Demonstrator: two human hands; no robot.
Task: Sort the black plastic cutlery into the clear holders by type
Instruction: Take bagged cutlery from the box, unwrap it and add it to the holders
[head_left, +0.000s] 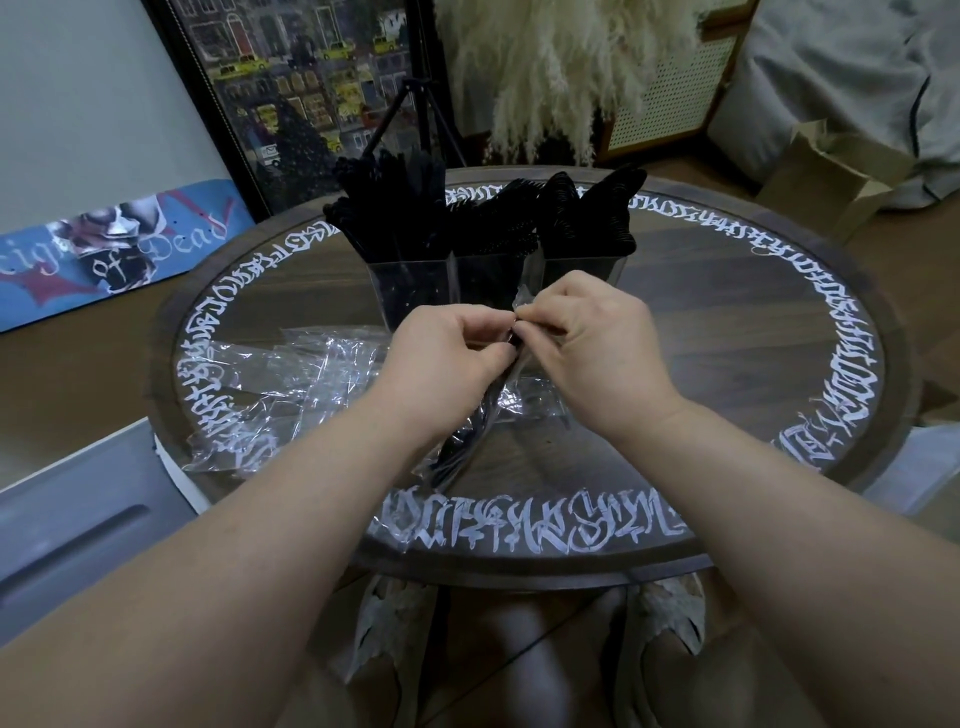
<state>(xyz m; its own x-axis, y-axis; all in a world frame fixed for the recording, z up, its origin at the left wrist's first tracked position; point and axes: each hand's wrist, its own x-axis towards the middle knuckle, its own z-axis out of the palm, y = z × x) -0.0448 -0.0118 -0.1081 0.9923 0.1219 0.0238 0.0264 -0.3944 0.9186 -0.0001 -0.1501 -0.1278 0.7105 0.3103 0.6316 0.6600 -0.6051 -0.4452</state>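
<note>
Hands meet over the middle of a round wooden table whose glass top is ringed with white calligraphy. We see the left hand with its fingers curled round the upper end of a wrapped cutlery packet, a clear sleeve with black pieces inside that slants down toward the near rim. The right hand pinches the sleeve's torn top edge between thumb and fingertips, right beside the left thumb (which types the packet holds we cannot tell).

Just behind the hands stand three clear holders in a touching row. The left holder carries black knives, handles fanned upward. The middle holder carries black forks, tines up. The right holder carries black spoons, bowls up and nested.

Empty clear wrappers lie crumpled on the glass to the left of the hands. Beyond the table we note a framed city picture, pampas grass and a printed skateboard deck.
</note>
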